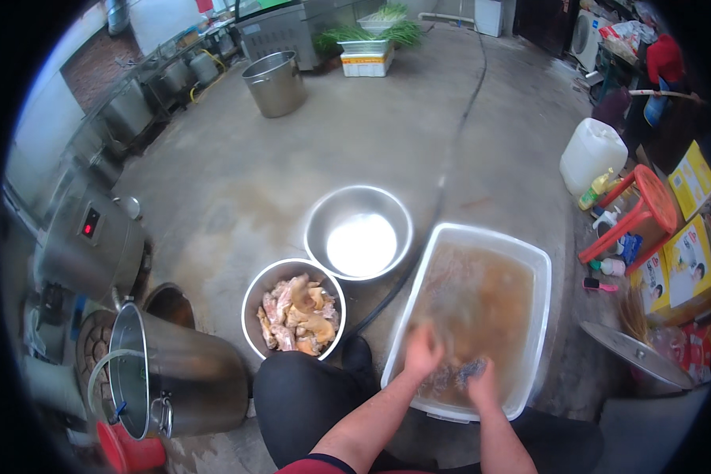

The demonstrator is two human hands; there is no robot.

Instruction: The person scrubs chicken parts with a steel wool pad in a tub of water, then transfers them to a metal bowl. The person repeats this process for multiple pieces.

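Note:
A white plastic tub [546, 284] of cloudy brown water stands in front of me, with both my hands at its near end. My right hand [484, 382] grips a grey scouring pad [470, 372], perhaps steel wool, at the water's surface. To its left, my left hand [425, 351] is blurred, its fingers partly in the water; whether it holds anything is hidden. Pale shapes show dimly under the surface by the hands. Beside the tub, a steel bowl [246, 323] contains several pieces of raw meat with skin [299, 317]. Touching that bowl is a wider steel basin [358, 198].
A tall steel pot [195, 373] with a hose stands left, near a red bucket [131, 450]. A black hose [385, 302] crosses the floor. Right are a red stool [646, 195], a white jerrycan [593, 154], cartons [690, 255] and a pot lid [637, 355]. A person [666, 65] is behind.

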